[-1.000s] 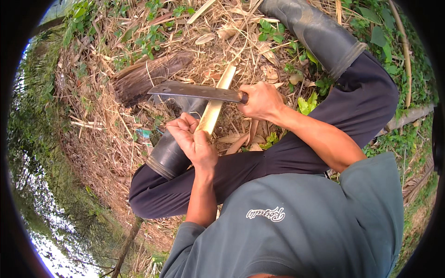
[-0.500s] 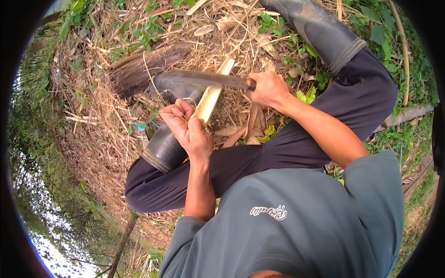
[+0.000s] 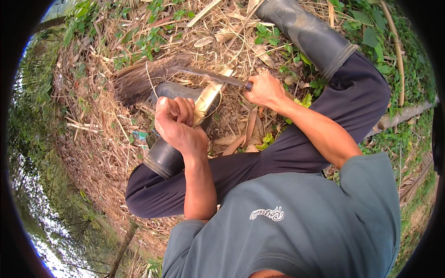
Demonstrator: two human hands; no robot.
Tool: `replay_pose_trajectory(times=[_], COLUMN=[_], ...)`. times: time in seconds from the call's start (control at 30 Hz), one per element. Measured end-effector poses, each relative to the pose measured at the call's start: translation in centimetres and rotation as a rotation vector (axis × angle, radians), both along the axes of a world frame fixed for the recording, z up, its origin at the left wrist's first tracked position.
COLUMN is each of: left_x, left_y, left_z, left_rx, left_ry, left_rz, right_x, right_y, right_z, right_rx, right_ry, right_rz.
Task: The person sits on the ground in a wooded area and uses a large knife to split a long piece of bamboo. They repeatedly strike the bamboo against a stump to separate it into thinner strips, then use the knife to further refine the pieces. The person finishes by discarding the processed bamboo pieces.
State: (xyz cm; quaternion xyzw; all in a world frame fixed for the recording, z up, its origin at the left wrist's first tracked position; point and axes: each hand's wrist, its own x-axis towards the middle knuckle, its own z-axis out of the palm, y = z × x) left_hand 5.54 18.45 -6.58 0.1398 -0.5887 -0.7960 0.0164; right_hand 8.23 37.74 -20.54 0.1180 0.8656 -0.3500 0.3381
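Observation:
My left hand (image 3: 181, 121) is closed at the near end of a pale split bamboo strip (image 3: 206, 99), its fingers curled and its thumb raised. The strip slants away up and to the right, over a boot. A thin curled shaving hangs beside it. My right hand (image 3: 266, 90) grips the dark handle of a machete (image 3: 204, 73). Its long blade points left and crosses the strip near the far end, seen almost edge-on. Whether the blade touches the strip cannot be made out.
A weathered piece of log (image 3: 139, 78) lies beyond the left black rubber boot (image 3: 164, 157). The other boot (image 3: 308, 34) stretches out at the upper right. Dry leaves, stalks and green plants cover the ground. A pole (image 3: 403, 118) lies at the right.
My left hand has turned, its thumb lifting off the strip. The machete blade has tilted from flat to nearly edge-on, its tip a little higher. A curled shaving now shows beside the strip.

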Motion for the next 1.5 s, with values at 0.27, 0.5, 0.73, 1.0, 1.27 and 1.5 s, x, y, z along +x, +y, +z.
replay_pose_trajectory(times=[0.27, 0.5, 0.73, 1.0, 1.27, 1.5], left_x=[-1.3, -1.7, -2.9, -2.5, -4.5, -7.4], left_y=[-0.2, -1.6, -1.1, 1.6, 3.3, 3.2], left_z=[-0.5, -1.2, -0.8, -1.0, -0.1, 0.2], left_rx=[-0.010, 0.104, 0.089, 0.124, 0.109, 0.032], left_ry=[0.008, 0.058, 0.014, 0.147, 0.166, 0.086], left_rz=[0.096, 0.310, 0.633, 0.492, 0.498, 0.589], right_x=[0.5, 0.7, 1.3, 1.5, 0.6, 0.4], right_y=[2.2, 0.8, -2.4, -2.6, -1.6, -2.4], right_z=[-4.8, 0.4, 6.6, 6.8, 3.0, -0.4], right_rx=[0.130, -0.060, -0.179, -0.348, -0.210, -0.213], right_ry=[-0.062, -0.038, 0.118, 0.382, 0.049, 0.012], right_rz=[-0.093, -0.077, 0.024, -0.063, -0.165, -0.286])
